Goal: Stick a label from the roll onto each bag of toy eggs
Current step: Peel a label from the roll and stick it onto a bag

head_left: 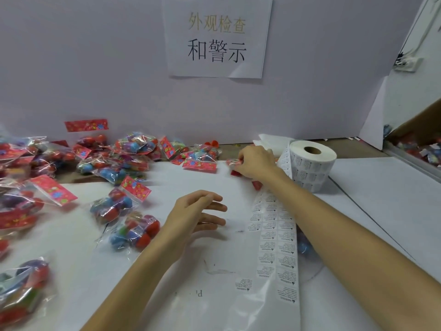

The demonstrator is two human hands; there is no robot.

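Head view — right hand [255, 163] grips a bag [233, 161] — left hand [198, 211] relaxed.

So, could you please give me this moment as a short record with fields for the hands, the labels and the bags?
left hand: open, fingers spread, over the table, holding nothing
right hand: grips a bag with red on it, blurred, next to the roll
label roll: stands on end, core hole up, at the right
label strip: unrolled toward the camera, passing under the right forearm
other bags: scattered and piled at the left
wall sign: paper sheet with printed characters
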